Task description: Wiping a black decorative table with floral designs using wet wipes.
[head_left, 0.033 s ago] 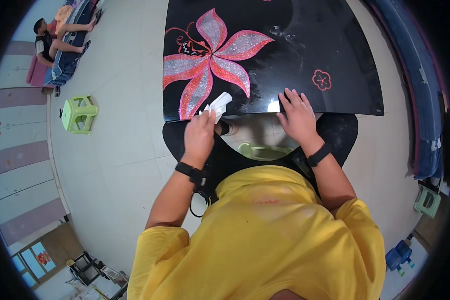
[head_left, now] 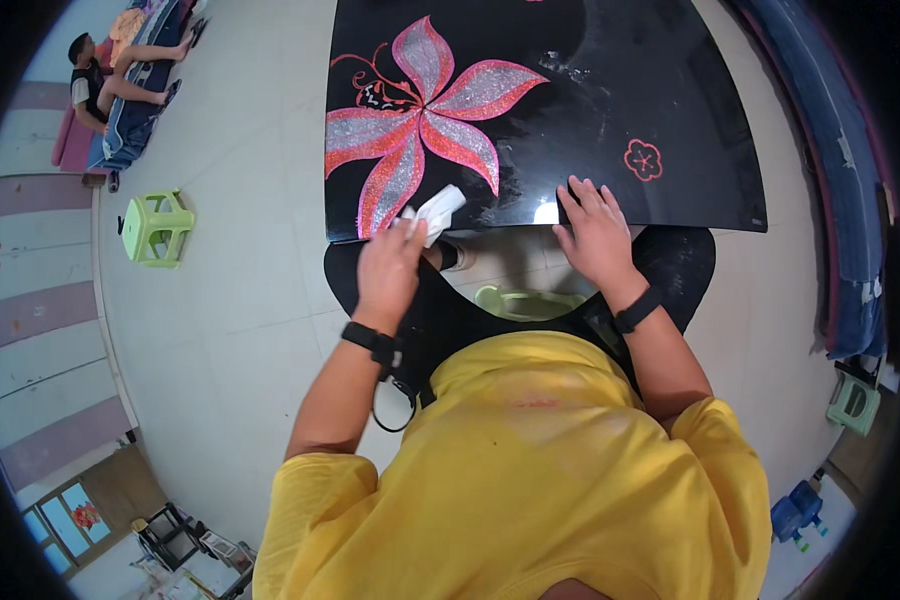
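A glossy black tabletop (head_left: pixel 695 110) with a large silver and pink flower design (head_left: pixel 467 92) lies in front of me. My left hand (head_left: pixel 388 272) is closed on a crumpled white tissue (head_left: pixel 438 212) at the near edge, by the flower's lowest petal. My right hand (head_left: pixel 598 238) rests on the same edge farther right, holding nothing, fingers stretched out over the surface. Whitish smudges (head_left: pixel 568 70) mark the black finish near the flower. A small red flower outline (head_left: pixel 643 159) sits beyond my right fingers.
A light green stool (head_left: pixel 157 229) stands on the tiled floor to the left. At far left a person (head_left: pixel 95 90) sits on a bed. Blue bedding (head_left: pixel 855 200) runs along the right side, with another green stool (head_left: pixel 853 402) and blue water bottles (head_left: pixel 798 514) nearer.
My left hand has shifted slightly left, its wrist and forearm with it. The tissue has barely moved, and my right hand stays in place.
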A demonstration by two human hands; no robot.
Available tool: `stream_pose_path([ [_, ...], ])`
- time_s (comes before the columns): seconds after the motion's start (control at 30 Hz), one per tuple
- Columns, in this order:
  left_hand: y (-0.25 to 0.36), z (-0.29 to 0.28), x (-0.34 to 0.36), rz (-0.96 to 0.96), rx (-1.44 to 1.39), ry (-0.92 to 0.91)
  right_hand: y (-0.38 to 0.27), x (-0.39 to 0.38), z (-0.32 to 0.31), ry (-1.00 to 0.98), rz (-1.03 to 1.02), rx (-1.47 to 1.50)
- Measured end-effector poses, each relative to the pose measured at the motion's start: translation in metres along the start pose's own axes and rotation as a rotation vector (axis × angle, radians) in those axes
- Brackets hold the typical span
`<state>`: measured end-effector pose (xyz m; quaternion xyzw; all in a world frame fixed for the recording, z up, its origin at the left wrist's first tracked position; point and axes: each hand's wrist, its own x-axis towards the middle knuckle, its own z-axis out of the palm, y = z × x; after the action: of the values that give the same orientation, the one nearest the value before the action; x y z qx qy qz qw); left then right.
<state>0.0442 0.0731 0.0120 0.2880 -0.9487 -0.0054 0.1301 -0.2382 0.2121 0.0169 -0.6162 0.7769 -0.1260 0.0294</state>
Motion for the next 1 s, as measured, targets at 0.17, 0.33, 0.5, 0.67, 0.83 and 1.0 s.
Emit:
stream_pose_path([
  [0.17, -0.058, -0.004, -0.007, -0.229, 0.242, 0.013, 0.001, -0.001, 0.002, -0.01, -0.005, 0.006],
  [0.33, 0.015, 0.009, 0.01, -0.08, 0.023, 0.058, -0.001, 0.0, 0.006, -0.002, -0.003, -0.007],
  [0.5, -0.028, -0.005, 0.022, -0.162, -0.028, 0.045, 0.003, -0.001, 0.002, -0.007, -0.005, -0.001],
  [0.67, -0.06, -0.012, 0.026, -0.237, -0.297, -0.087, 0.001, -0.001, 0.001, -0.011, 0.003, 0.005],
  [0.83, -0.057, -0.008, 0.033, -0.22, -0.331, -0.092, 0.0, 0.0, 0.002, -0.014, 0.013, -0.012],
  [1.0, -0.063, -0.007, 0.03, -0.138, -0.345, -0.102, 0.002, 0.001, 0.003, -0.022, 0.015, -0.011],
])
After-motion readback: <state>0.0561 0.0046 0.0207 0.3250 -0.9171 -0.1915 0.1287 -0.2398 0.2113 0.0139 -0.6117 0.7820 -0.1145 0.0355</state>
